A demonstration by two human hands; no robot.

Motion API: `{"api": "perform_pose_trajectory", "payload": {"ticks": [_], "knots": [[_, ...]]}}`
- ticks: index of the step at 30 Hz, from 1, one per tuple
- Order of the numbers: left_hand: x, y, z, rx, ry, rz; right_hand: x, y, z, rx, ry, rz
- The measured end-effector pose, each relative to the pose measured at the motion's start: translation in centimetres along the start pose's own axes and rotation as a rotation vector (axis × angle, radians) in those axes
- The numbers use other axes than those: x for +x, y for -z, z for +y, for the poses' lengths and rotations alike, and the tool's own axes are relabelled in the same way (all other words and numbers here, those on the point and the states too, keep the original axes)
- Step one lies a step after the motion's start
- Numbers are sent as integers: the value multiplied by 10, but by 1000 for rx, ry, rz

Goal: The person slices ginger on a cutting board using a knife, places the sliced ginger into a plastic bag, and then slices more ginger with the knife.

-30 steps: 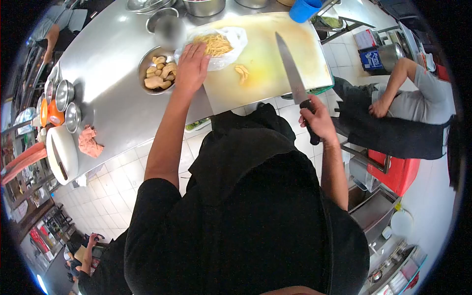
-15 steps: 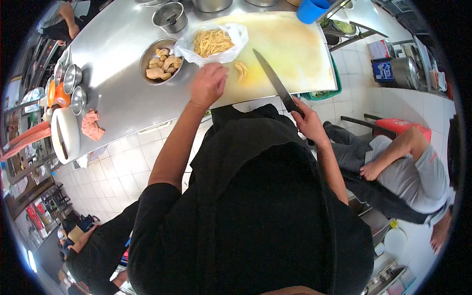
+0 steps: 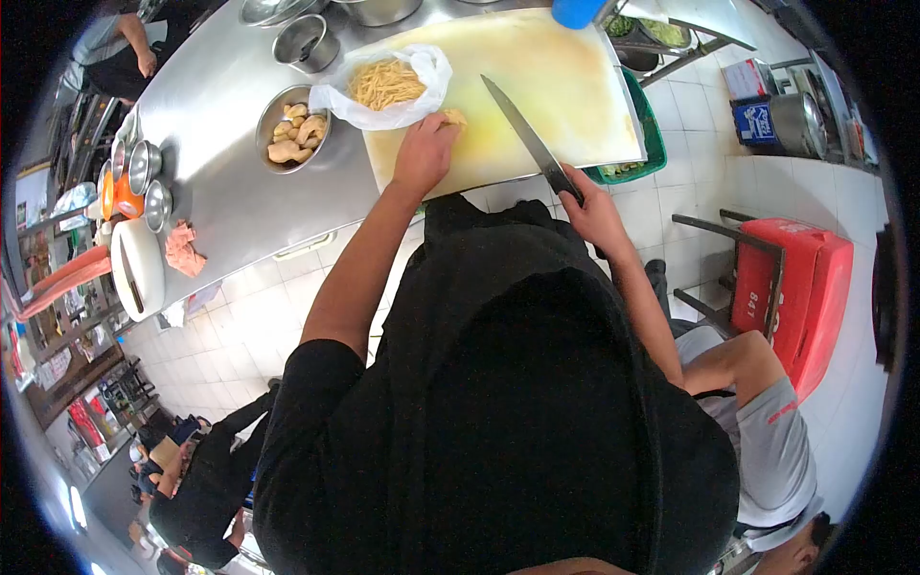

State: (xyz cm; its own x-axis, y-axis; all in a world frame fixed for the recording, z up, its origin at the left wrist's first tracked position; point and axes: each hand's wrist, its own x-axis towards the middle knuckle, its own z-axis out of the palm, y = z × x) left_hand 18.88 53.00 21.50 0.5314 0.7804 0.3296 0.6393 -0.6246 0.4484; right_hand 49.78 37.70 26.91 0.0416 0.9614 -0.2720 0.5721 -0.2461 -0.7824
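Note:
A long kitchen knife (image 3: pixel 522 132) is gripped by the handle in my right hand (image 3: pixel 592 213). Its blade slants across the cutting board (image 3: pixel 565 91), tip pointing up and to the left. My left hand (image 3: pixel 428 155) is closed at the board's left side, its fingertips on a few pale yellow ginger slices (image 3: pixel 455 118); the fingers partly cover them. Just above that hand, a white plastic bag (image 3: pixel 436 69) lies open with thin ginger strips (image 3: pixel 385 84) in it. Left of the bag, a metal bowl (image 3: pixel 264 134) holds several peeled ginger pieces (image 3: pixel 287 150).
Metal pots (image 3: pixel 307 43) and a blue container (image 3: pixel 575 11) line the far side of the steel table (image 3: pixel 216 105). A pink cloth (image 3: pixel 183 251) lies on the left. A green basket (image 3: pixel 652 134) is beneath the board's right edge. To my right are a person in grey (image 3: pixel 781 450) and a red chair (image 3: pixel 791 297).
My left hand has moved right and down onto the ginger slices and closed on them. The knife stays in my right hand. The person on the right has moved lower in view, uncovering the red chair.

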Motion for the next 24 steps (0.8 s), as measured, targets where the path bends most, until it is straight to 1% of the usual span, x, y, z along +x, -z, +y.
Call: {"api": "perform_pose_trajectory", "payload": {"ticks": [1, 2, 5, 8, 11, 14, 17, 21, 23, 24], "knots": [[6, -5, 3, -10, -11, 4, 3, 3, 1, -8, 2, 20], [12, -10, 8, -20, -20, 9, 4, -1, 11, -39, 63, 91], [25, -21, 25, -35, -9, 16, 5, 5, 5, -94, 67, 174], [31, -27, 31, -74, -5, 34, 8, 17, -1, -290, -38, 55], [32, -31, 23, -102, -20, 41, 13, 15, 5, -386, 2, 26], [32, -29, 20, -98, -45, 57, 19, 4, 12, -409, -6, 28], [38, -25, 21, -64, -72, 43, 18, -1, 11, -366, 41, 52], [45, -27, 19, -2, -75, -1, 13, 8, -31, -501, 43, -50], [48, -29, 20, 11, -74, 13, 12, 8, -50, -586, 27, -141], [48, -30, 19, 18, -74, 21, 12, 4, -52, -582, 39, -135]]}}
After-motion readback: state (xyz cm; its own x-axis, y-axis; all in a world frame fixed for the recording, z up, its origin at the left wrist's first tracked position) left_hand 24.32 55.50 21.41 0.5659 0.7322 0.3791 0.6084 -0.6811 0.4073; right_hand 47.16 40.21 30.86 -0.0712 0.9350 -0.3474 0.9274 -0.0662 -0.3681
